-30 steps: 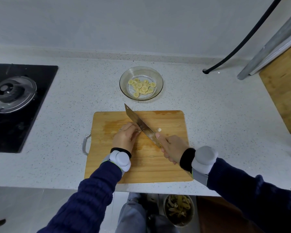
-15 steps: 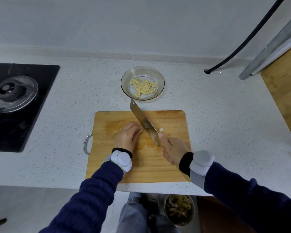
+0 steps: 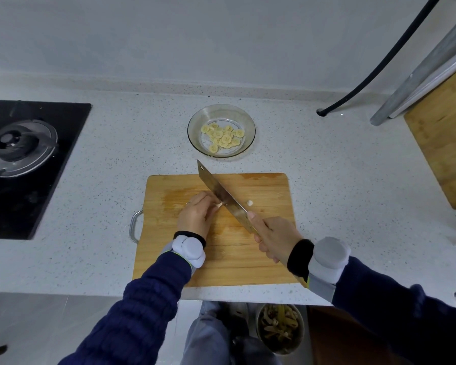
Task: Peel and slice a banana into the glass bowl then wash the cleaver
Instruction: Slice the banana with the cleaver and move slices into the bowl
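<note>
while your left hand (image 3: 196,214) pinches the banana stub (image 3: 219,205), your right hand (image 3: 275,237) grips the cleaver (image 3: 221,196) on the board (image 3: 261,191).

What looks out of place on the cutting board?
One small banana piece lies loose on the cutting board, right of the cleaver, apart from the slices in the glass bowl. Otherwise nothing stands out.

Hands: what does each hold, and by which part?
The right hand grips the cleaver by its handle; the left hand pinches a small banana piece.
</note>
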Motion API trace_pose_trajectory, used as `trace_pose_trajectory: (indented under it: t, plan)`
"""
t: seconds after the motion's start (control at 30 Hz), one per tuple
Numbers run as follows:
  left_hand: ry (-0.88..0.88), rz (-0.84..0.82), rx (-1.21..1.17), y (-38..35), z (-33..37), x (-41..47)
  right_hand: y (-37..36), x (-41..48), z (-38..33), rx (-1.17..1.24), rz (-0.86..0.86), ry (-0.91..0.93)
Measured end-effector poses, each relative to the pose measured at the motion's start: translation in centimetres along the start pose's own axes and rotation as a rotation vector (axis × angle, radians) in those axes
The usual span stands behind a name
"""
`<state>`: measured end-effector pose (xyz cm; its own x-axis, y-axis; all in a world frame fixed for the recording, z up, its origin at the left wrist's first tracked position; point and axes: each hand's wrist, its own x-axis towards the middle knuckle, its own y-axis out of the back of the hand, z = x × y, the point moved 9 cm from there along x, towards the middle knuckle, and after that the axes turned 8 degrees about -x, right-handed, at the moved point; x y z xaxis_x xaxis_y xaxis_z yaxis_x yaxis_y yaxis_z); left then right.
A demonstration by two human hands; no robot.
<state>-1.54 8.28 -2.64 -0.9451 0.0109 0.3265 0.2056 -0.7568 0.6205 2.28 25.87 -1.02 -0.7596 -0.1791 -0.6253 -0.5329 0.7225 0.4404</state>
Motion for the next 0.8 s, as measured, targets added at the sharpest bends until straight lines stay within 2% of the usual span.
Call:
trace_pose_trajectory:
  t: [0.33, 0.6, 0.8]
  plan:
    - [-0.007, -0.008, 0.019, 0.0, 0.2, 0.1, -0.9, 1.5, 0.0, 0.021, -0.073, -0.11]
    - [0.006, -0.008, 0.021, 0.0, 0.0, 0.1, -1.0, 2.1, -0.5, -0.124, -0.019, -0.04]
    - [0.007, 0.015, -0.017, 0.3, 0.1, 0.0, -1.2, 1.9, 0.7, 0.15, -0.027, -0.123]
